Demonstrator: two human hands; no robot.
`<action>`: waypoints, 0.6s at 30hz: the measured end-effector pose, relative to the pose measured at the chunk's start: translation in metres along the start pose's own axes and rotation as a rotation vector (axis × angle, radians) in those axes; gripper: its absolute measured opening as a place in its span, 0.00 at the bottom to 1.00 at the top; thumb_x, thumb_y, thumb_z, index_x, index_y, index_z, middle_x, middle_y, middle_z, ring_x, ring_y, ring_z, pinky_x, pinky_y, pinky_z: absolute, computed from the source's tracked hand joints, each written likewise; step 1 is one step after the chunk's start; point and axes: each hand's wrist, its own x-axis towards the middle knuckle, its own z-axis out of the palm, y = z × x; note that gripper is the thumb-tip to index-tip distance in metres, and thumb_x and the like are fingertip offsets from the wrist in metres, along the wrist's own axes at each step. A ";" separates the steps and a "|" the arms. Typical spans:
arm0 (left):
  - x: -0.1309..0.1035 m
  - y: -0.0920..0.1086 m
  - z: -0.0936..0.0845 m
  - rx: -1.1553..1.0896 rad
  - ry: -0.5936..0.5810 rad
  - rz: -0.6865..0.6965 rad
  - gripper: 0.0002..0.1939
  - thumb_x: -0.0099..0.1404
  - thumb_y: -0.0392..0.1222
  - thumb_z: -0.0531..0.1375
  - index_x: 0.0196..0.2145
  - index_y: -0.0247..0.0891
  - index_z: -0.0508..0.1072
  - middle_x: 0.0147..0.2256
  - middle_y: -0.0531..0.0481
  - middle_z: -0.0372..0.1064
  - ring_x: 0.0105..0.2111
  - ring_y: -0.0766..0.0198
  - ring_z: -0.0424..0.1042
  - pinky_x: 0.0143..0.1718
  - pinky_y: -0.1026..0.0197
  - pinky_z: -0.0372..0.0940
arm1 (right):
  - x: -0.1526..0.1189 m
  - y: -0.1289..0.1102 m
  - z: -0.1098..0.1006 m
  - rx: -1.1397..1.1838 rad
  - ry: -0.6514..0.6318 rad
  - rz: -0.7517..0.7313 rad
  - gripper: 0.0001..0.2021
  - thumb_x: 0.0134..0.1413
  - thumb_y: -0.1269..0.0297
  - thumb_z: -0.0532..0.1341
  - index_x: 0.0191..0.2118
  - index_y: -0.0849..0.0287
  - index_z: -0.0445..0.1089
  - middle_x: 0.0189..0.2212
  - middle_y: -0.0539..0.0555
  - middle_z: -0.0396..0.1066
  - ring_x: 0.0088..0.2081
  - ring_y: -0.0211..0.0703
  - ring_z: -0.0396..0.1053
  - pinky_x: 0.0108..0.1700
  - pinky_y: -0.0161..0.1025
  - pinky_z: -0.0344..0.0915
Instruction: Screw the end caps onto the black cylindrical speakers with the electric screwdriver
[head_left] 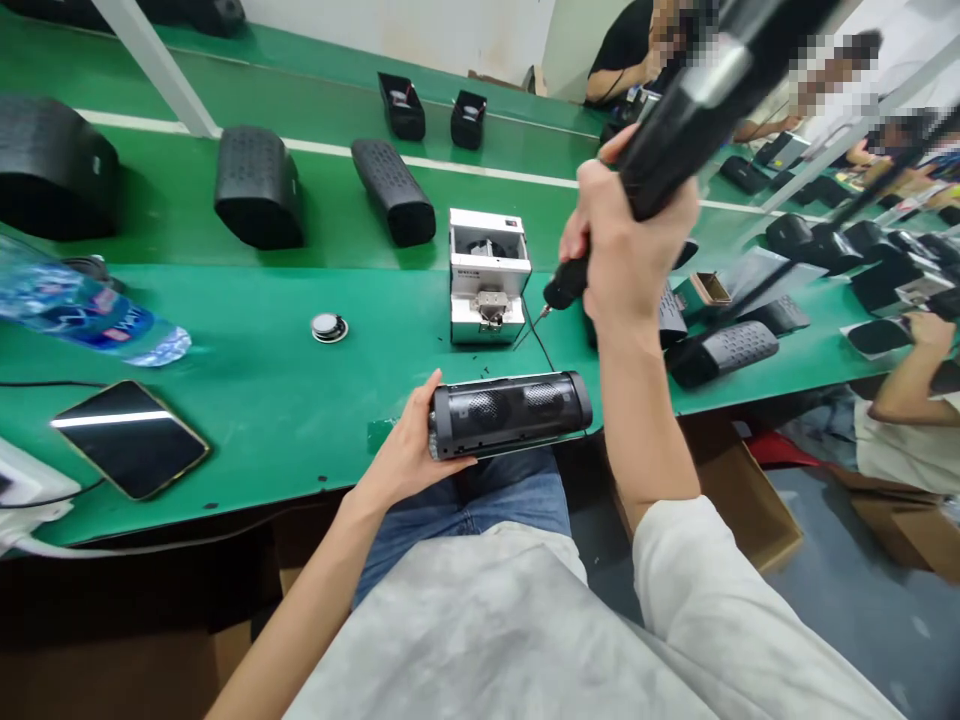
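Note:
My left hand (407, 432) is closed around the left end of a black speaker body (514, 412) with perforated panels, which lies sideways at the table's front edge. Raised to the right, my right hand (630, 235) grips a black electric screwdriver (694, 100). Its thin bit slants down and left, ending beside the white screw feeder (486, 268) that stands behind the speaker. Whether a screw sits on the bit is too small to tell. A small round metal part (328, 327) lies left of the feeder.
On the green table (262, 430) lie a phone (131, 440), a water bottle (97, 315) and a white power strip (34, 490). Black speaker housings (259, 185) stand along the back. More speakers (724, 352) lie at right, where other people work. An open cardboard box (750, 500) is below.

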 end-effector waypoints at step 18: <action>0.006 0.002 -0.008 -0.061 -0.012 -0.026 0.67 0.65 0.64 0.75 0.82 0.42 0.39 0.76 0.36 0.59 0.71 0.33 0.68 0.72 0.22 0.63 | -0.079 -0.128 -0.117 0.089 0.185 0.051 0.11 0.52 0.72 0.76 0.36 0.50 0.77 0.18 0.41 0.56 0.15 0.34 0.51 0.16 0.39 0.51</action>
